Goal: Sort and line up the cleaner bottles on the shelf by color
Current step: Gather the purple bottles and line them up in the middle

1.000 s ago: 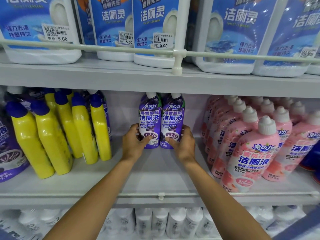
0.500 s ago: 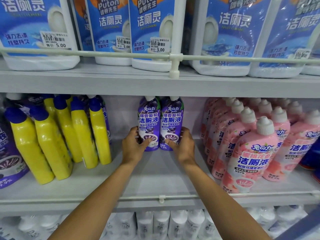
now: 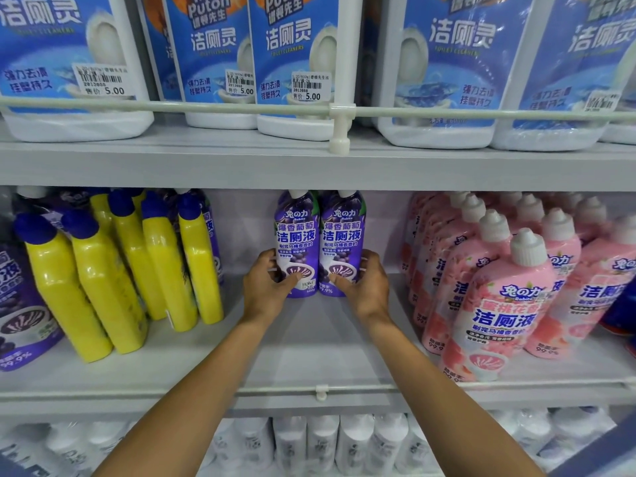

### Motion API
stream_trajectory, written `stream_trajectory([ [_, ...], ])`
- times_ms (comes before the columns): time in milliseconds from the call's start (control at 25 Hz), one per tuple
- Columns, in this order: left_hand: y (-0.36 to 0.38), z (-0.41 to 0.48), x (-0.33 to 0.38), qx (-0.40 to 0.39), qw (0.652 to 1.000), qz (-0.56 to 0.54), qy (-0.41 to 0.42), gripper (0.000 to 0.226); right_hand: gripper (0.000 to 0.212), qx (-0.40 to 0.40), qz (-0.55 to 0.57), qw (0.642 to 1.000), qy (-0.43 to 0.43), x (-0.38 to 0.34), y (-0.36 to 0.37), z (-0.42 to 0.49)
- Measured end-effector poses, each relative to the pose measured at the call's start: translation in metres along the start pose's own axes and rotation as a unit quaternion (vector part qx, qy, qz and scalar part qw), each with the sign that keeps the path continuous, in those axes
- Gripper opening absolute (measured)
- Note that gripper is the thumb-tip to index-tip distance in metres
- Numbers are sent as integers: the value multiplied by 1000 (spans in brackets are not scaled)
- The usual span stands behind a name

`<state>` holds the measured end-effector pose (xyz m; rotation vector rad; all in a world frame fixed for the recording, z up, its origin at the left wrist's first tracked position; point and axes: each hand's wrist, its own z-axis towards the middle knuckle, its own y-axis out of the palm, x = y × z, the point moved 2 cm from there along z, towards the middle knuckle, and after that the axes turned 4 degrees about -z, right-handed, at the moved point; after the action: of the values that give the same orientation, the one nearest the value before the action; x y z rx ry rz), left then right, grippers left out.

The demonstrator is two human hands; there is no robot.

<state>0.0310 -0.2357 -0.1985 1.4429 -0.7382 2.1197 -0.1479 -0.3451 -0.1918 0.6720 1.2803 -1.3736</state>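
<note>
While the yellow bottles [image 3: 103, 287] stand clustered at the left of the middle shelf [image 3: 309, 349], your left hand [image 3: 266, 287] curls its grip round the base of the left purple bottle [image 3: 297, 235], which stands upright at the back, touching the right purple bottle [image 3: 342, 235]. Your right hand [image 3: 366, 287] clamps its grip on that second bottle's base, and the pink bottles [image 3: 506, 304] crowd the shelf's right end.

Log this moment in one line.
left hand: grips left purple bottle | right hand: grips right purple bottle | pair: upright, side by side on shelf
</note>
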Motion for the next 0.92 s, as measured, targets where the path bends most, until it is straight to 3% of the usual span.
stream_trajectory([
  [160,-13,-3,13,-28,998,-54,-16,58,62,22,59,998,17,-7,-4,-5],
  [360,-70,-35,39,46,988,-149,-7,66,63,51,207,977,23,-46,2,-45],
  [480,-117,-63,53,82,978,-193,6,62,63,-34,275,961,2,-81,32,-79],
  [680,-205,-98,79,151,971,-177,47,70,73,-181,249,949,-63,-127,93,-93],
  [800,-262,-107,89,242,956,-143,78,59,76,-211,220,947,-100,-146,120,-73],
  [920,-312,-104,87,354,927,-80,92,51,64,-192,216,953,-91,-168,148,-52],
])
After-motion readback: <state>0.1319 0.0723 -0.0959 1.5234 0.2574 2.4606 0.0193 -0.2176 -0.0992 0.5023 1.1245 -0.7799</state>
